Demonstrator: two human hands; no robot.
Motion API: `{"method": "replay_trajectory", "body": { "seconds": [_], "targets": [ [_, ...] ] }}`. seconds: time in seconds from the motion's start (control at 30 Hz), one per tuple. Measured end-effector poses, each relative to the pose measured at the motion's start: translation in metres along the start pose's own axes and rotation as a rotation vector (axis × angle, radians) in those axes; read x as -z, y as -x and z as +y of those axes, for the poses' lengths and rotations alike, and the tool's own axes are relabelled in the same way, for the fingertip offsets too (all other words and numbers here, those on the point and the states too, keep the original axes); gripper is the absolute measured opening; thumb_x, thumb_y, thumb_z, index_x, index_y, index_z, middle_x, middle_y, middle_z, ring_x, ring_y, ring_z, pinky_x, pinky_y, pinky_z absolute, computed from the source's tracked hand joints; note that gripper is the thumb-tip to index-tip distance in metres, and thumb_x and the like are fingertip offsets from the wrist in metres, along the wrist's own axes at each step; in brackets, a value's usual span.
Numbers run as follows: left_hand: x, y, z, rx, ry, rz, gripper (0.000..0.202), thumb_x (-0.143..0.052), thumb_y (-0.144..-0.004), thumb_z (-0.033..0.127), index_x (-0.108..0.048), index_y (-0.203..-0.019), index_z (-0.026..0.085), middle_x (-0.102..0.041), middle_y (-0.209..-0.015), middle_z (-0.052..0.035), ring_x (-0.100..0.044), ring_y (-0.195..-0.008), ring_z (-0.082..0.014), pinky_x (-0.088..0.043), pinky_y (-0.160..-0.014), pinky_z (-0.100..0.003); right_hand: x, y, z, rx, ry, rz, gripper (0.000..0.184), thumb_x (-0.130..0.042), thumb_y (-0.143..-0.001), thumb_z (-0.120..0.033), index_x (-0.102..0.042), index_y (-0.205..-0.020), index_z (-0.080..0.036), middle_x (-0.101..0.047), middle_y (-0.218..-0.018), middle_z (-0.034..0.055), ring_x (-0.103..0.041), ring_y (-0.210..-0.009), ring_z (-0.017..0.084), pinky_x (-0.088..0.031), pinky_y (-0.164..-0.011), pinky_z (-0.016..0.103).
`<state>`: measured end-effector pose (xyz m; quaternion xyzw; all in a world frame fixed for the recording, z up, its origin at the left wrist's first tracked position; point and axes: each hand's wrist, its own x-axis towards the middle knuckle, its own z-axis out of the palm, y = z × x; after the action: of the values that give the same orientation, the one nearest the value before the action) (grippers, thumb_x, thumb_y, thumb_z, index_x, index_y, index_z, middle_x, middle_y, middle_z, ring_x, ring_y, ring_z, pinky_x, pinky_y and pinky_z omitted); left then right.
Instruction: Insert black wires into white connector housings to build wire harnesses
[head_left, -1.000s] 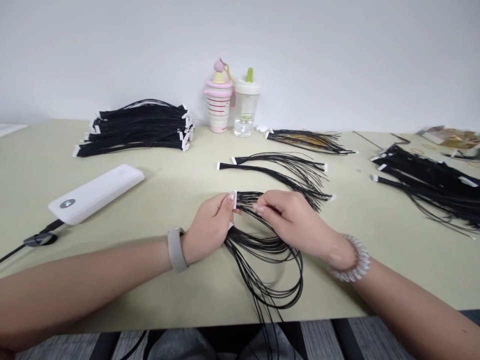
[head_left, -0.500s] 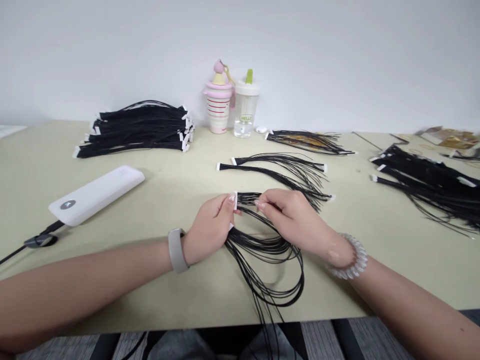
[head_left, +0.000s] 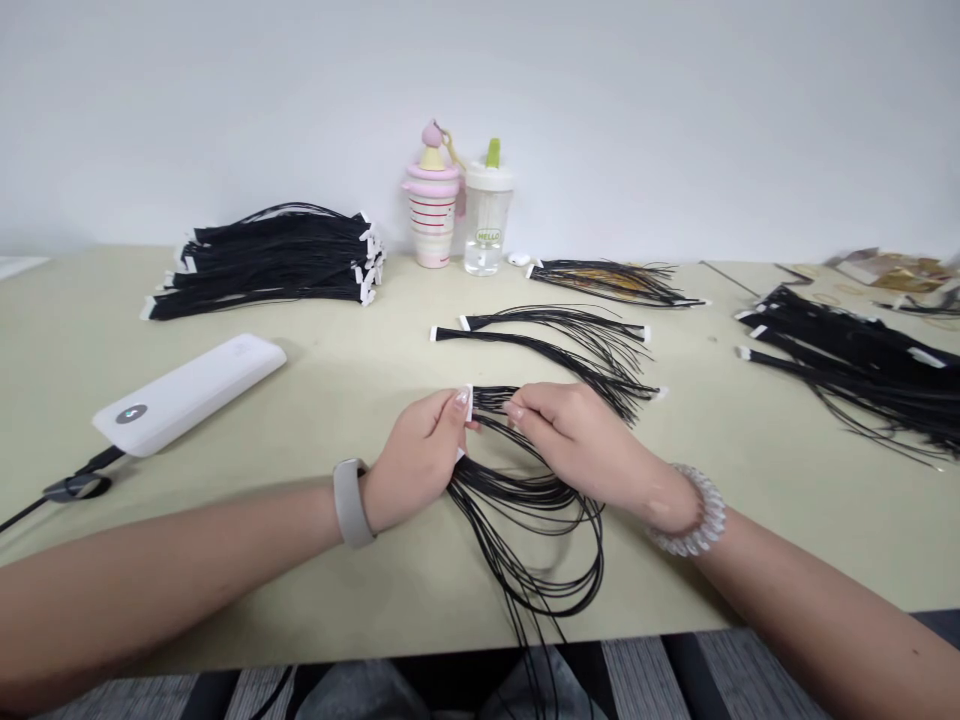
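My left hand is closed on a white connector of a black wire harness, thumb on top. A second white connector end peeks out below that palm. To the right, my right hand pinches thin black wires close to the connector, thumb and forefinger together. The harness loops round under the right hand, and several loose wire ends hang over the table's front edge. Which single wire sits in the right fingertips is too small to make out.
Two more harnesses lie just beyond my hands, another behind them. Harness piles stand at back left and right. A white power bank lies left. A pink cup and clear bottle stand by the wall.
The whole view has shifted slightly, moving things a little to the left. Both hands keep the same hold, with hardly any movement of the wires.
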<state>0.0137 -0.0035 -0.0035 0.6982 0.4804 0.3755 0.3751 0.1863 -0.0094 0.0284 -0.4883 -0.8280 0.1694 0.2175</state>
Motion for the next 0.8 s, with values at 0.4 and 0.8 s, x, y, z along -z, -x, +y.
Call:
{"method": "replay_trajectory", "body": {
  "seconds": [0.4,0.8],
  "targets": [
    [0.000,0.001,-0.001,-0.025,-0.019,-0.037,0.044,-0.026,-0.090,0.041,-0.041,-0.057,0.017,-0.046,-0.057,0.0013,-0.045,-0.057,-0.0105,-0.036,-0.058,-0.023,-0.005,0.001,0.000,0.100,0.004,0.011,0.026,-0.038,-0.089,-0.021,-0.046,-0.065,-0.015,-0.049,-0.062,-0.0022,-0.037,-0.055,0.006,-0.028,-0.056,0.021],
    [0.000,0.001,-0.002,-0.041,-0.015,-0.059,0.043,-0.026,-0.090,0.042,-0.041,-0.058,0.017,-0.046,-0.056,0.0009,-0.046,-0.059,-0.0116,-0.037,-0.059,-0.023,-0.011,-0.001,0.005,0.143,0.054,0.030,0.018,-0.043,-0.086,-0.017,-0.057,-0.076,-0.015,-0.060,-0.074,0.0012,-0.050,-0.066,0.009,-0.036,-0.064,0.021]
  ]
}}
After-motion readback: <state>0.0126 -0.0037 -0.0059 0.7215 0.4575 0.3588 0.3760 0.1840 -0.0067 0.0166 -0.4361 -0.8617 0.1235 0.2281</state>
